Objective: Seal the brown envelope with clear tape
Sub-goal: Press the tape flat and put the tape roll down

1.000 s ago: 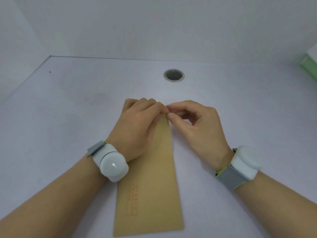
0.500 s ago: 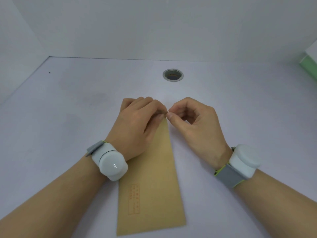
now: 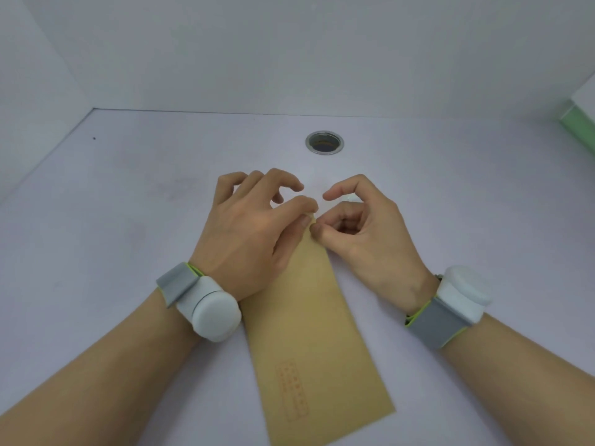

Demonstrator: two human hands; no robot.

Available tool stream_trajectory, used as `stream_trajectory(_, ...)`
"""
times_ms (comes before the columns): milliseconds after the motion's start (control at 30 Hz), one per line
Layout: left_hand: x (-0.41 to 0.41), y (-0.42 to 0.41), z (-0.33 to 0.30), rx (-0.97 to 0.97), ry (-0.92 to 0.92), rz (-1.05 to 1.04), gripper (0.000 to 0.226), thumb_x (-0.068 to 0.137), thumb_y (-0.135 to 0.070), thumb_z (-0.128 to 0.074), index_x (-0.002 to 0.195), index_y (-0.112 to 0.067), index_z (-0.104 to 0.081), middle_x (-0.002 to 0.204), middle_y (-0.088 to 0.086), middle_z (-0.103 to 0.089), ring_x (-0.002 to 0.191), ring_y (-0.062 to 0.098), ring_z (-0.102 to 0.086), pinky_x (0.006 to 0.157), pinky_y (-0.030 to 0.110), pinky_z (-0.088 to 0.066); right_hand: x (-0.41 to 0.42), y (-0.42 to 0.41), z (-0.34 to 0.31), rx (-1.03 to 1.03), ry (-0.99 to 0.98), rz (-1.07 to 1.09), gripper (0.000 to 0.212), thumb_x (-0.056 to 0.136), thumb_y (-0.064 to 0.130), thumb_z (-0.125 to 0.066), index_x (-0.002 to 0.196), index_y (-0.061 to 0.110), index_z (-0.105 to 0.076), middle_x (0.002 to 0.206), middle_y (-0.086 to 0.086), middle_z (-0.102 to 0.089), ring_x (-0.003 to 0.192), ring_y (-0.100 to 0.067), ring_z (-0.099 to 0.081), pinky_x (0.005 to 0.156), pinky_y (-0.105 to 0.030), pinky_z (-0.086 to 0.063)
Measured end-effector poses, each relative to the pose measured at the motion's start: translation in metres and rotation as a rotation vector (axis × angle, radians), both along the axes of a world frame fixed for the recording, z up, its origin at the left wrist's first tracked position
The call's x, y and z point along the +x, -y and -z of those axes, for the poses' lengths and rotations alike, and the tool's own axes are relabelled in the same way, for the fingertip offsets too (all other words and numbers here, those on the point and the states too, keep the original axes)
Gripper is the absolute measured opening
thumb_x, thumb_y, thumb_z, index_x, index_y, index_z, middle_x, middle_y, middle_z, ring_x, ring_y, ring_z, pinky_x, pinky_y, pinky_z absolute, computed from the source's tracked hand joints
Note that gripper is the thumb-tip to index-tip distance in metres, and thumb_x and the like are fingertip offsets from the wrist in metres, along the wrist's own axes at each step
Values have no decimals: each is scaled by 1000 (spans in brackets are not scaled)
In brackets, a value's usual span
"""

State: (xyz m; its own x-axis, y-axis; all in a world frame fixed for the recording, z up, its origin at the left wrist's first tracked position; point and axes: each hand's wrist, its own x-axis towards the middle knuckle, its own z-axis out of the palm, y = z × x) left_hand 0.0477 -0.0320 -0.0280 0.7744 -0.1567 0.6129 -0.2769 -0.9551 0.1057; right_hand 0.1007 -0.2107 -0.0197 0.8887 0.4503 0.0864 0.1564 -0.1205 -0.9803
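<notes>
Left hand [image 3: 254, 233] is planted on the far end of the brown envelope [image 3: 317, 333], thumb and forefinger pinched on its top corner, other fingers curled up loose. The envelope lies flat on the white table [image 3: 112, 220], running from between the hands toward the near edge. Right hand [image 3: 363, 233] meets it at that same corner, thumb tip pressed there, forefinger lifted; can't tell if it's actually gripping anything. Metal-ringed hole [image 3: 324, 142] sits farther back.
</notes>
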Motion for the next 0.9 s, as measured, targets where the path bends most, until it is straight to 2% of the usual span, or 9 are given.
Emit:
stream_trajectory(167,0,1,-3,32,7,9,15,98,-26,-61,100,-25,-75,115,1,-70,88,24,-67,95,47,-38,0,-1,-1,-12,3,-8,37,82,-1,-74,109,18,-57,76,-11,-75,65,-20,-63,76,-47,-57)
stream_trajectory(400,-2,2,-5,57,-37,30,12,94,-25,-59,96,-23,-71,117,2,-68,85,24,-66,93,48,-39,-1,-1,1,-41,11,-72,40,82,-2,-71,111,22,-57,76,-12,-73,67,-26,-62,75,-51,-55)
stream_trajectory(567,-4,0,-6,43,-81,46,24,95,-19,-48,103,-22,-71,121,1,-67,87,24,-65,94,47,-36,0,-1,0,-39,0,-97,41,82,-5,-70,112,21,-57,76,-14,-71,66,-24,-58,73,-47,-55)
stream_trajectory(900,1,-3,-1,49,-7,49,26,99,-23,-54,110,-26,-77,119,-1,-72,82,21,-68,94,48,-39,3,0,0,-2,-25,-78,40,83,-7,-69,112,18,-57,76,-18,-69,66,-23,-57,71,-45,-53)
